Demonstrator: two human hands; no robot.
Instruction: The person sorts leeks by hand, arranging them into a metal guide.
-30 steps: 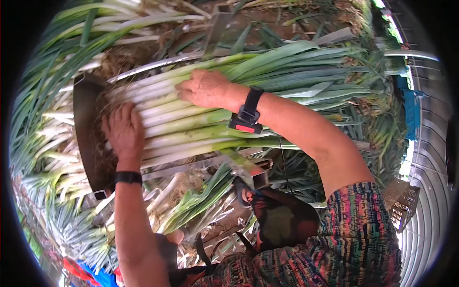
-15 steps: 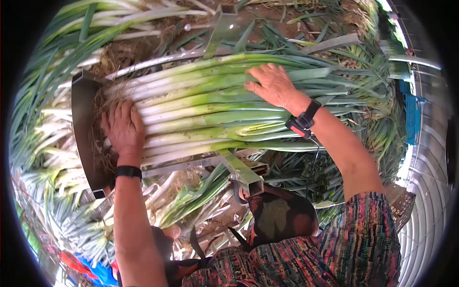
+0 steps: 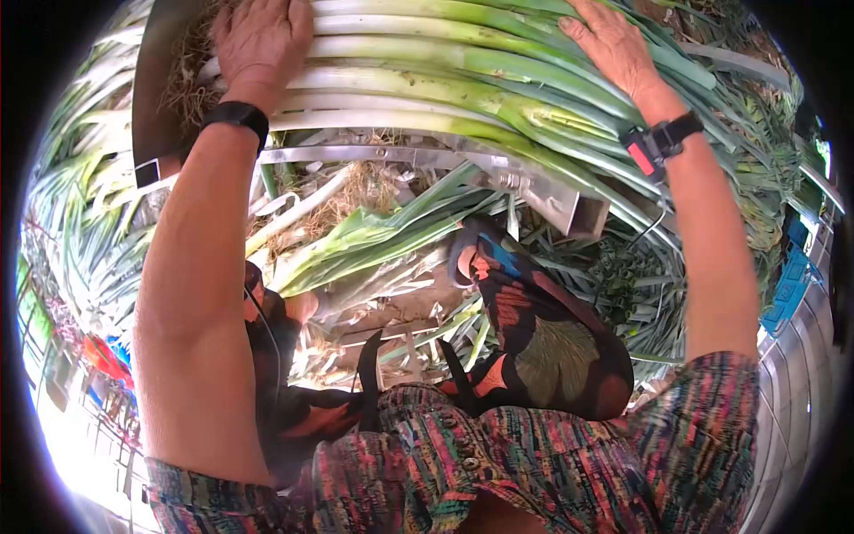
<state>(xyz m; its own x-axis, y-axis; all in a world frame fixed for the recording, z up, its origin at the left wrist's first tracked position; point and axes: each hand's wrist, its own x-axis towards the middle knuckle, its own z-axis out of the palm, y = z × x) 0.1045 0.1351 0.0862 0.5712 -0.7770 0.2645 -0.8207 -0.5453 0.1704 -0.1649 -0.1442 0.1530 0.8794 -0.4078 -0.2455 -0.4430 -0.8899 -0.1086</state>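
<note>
Leeks (image 3: 400, 84) lie side by side across a metal rack (image 3: 551, 196), white root ends to the left and green leaves to the right. My left hand (image 3: 262, 44) rests on the white shafts close to the roots, beside the rack's upright end plate (image 3: 158, 80). Its fingers are stretched out, with their tips near the top edge of the view. Over the green part, my right hand (image 3: 614, 49) lies with fingers extended on the leaves; its fingertips reach the upper edge. Neither hand is wrapped around a leek.
Loose leeks (image 3: 365, 245) and root scraps lie on the ground below the rack, between my knees. More leeks (image 3: 89, 196) are heaped at the left. A blue crate (image 3: 790, 280) stands at the far right. A cable hangs from my right wrist device (image 3: 654, 147).
The view has tilted down toward my body, so leeks, rack and both hands appear higher. Both hands remain on the leeks, the left still at the white ends and the right on the leaves.
</note>
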